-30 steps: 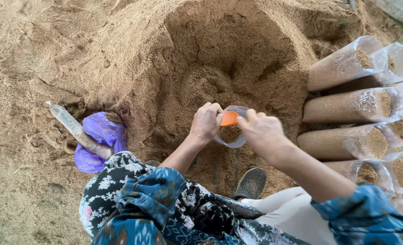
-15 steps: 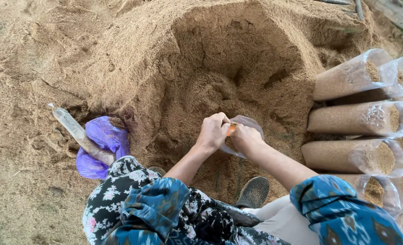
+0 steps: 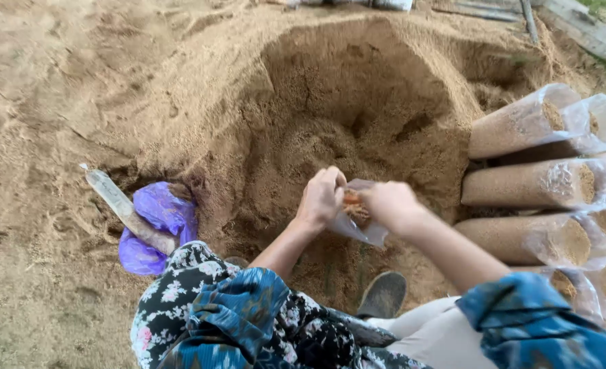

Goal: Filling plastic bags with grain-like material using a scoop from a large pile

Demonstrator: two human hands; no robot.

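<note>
The left hand [image 3: 322, 198] and the right hand [image 3: 391, 205] are both pinched closed on the mouth of a clear plastic bag [image 3: 359, 222] held between them, an orange ring [image 3: 353, 200] at its neck; a loose grip could let the neck slip and spill its fill. Beyond the hands rises a scooped sawdust heap [image 3: 357, 89]; filled bags [image 3: 521, 184] lie stacked right of the right hand; a purple bag [image 3: 159, 212] sits left of the left hand on loose outdoor ground.

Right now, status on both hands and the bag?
Left hand and right hand both gripping clear plastic bag. Orange piece at its mouth. Sawdust pile ahead, nothing between.
</note>
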